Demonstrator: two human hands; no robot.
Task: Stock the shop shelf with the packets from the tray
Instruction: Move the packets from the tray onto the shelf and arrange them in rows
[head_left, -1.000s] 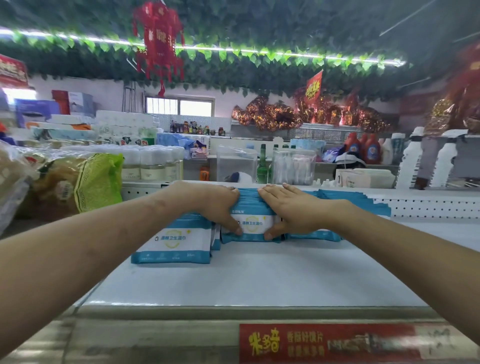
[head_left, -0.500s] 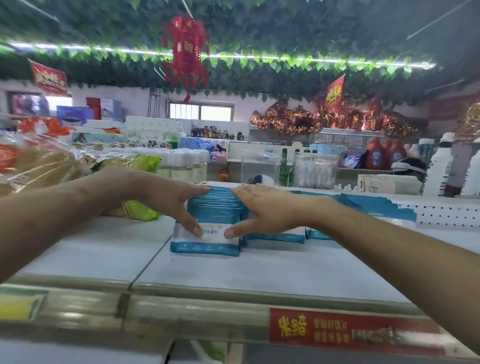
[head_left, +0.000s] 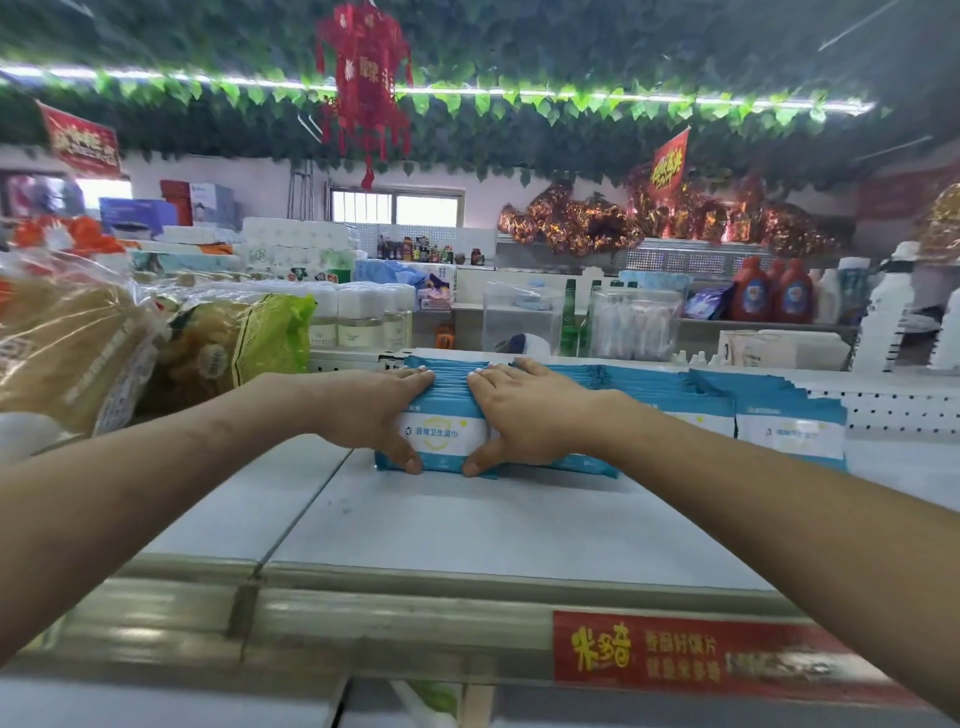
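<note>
Step in hand: squaring up a row of wet-wipe packets (head_left: 445, 423) on the shop shelf (head_left: 467, 525); this reads as setting down and tidying, not fetching.
Left hand (head_left: 371, 415): clasps the left end of the row, fingers laid over the packet tops and thumb down on the front face near the bottom edge.
Right hand (head_left: 524, 415): mirrors it on the right end, fingers over the tops and thumb pressed low on the front packet.
Grip: both hands hold the row between them, though it is hard to tell from this angle how firmly they squeeze.
Packets: they stand upright on edge, front label facing out, set back from the shelf lip and resting on the white shelf board.
Neighbours: two more rows of the same packets (head_left: 789, 428) stand to the right, the nearer one touching the held row behind the right hand.
Left side: a yellow-green bag of goods (head_left: 249, 343) sits apart from the row, with bare shelf between.
Shelf front: a red price strip (head_left: 680, 654) runs along the rail.
Tray: not in view.
Progress: probably well along, with three rows in place.
Next move calls for: letting go evenly so the front packet does not tip forward, then turning back to the tray for any packets left.
</note>
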